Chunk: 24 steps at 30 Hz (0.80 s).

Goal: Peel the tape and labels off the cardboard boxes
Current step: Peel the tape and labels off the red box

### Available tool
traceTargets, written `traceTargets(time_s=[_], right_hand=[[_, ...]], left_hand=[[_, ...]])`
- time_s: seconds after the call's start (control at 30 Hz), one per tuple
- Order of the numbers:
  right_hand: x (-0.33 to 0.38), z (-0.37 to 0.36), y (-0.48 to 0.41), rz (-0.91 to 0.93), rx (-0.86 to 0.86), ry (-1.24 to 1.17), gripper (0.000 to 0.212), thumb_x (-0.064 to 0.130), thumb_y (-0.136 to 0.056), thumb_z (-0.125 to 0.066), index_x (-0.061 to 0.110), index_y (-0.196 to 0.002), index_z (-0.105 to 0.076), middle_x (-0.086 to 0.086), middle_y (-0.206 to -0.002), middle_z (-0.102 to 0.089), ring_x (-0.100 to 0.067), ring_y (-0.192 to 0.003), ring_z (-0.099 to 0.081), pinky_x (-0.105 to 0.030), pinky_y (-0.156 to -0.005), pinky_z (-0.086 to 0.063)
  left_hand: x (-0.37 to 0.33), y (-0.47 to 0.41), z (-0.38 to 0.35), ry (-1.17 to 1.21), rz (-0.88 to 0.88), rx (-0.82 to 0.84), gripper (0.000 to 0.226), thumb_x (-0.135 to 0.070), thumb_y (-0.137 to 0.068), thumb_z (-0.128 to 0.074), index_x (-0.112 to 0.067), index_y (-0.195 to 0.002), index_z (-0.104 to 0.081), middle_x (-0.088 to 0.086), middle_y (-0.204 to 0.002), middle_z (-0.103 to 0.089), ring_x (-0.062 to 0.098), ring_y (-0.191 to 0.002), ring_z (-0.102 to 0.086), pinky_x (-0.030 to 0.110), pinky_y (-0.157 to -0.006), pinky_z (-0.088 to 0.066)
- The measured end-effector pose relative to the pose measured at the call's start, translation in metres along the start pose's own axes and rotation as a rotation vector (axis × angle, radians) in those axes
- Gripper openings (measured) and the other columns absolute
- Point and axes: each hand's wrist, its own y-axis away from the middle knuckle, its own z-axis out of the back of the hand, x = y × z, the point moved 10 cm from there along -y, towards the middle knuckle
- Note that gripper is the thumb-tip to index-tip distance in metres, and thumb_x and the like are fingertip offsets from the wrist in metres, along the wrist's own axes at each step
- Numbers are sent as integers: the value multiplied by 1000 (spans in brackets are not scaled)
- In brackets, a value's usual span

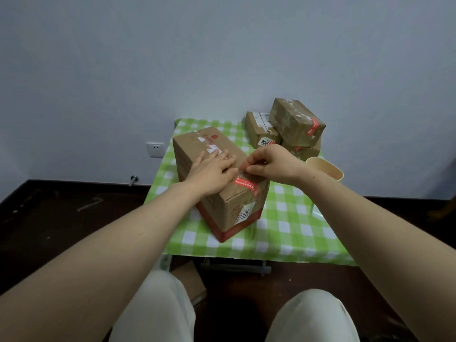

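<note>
Pressing down on the cardboard box (237, 206), mid-counter (296, 230), with flat, straight-fingered left grip (212, 172); pinching, apparently, a lifted end of red tape (246, 183) atop it with right grip (269, 164).

I cannot read the print on the red tape strip (246, 185). Only a corner of the lowest small brown box (308, 151) shows beneath the taped brown box (296, 122) above; a pale-trousered knee (160, 297) hides part of the brown cardboard piece (191, 280) on the floor.
</note>
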Motion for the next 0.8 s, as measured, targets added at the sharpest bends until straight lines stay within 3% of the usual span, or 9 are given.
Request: traceTargets(time_s=[0.17,0.43,0.63,0.8], right_hand=[[3,-7,-4,16,63,77,12,12,-87,-62,10,-94,-71,-7,-95,-69,-19,-92,-64,-34,-89,-52],[11,-11,-3,66,81,81,13,14,-86,-64,13,-96,-73,4,-88,-64,-9,-85,-58,-22,-83,-47],[11,-12,-5,72,84,125,14,21,-87,-62,14,-96,-71,2,-89,-64,-15,-88,-59,-29,-86,-47],[13,-17,-5,80,109,144,14,11,-89,-56,12,-93,-70,-4,-94,-67,-20,-93,-61,-33,-89,-48]], left_hand=[[-2,-1,0,-14,-8,10,46,-36,-102,-24,-29,-147,-24,-5,-158,-11,14,-146,-5,38,-115,7],[-3,-1,-3,-72,-11,11,46,-37,-102,-19,-30,-148,-21,-5,-159,-9,15,-146,-4,39,-116,8],[-2,0,-3,-96,-12,15,46,-36,-102,-17,-31,-148,-20,-4,-159,-8,16,-146,-4,40,-115,9],[-3,-1,-4,-112,-10,17,47,-36,-102,-17,-31,-148,-19,-4,-159,-9,16,-146,-4,41,-115,9]])
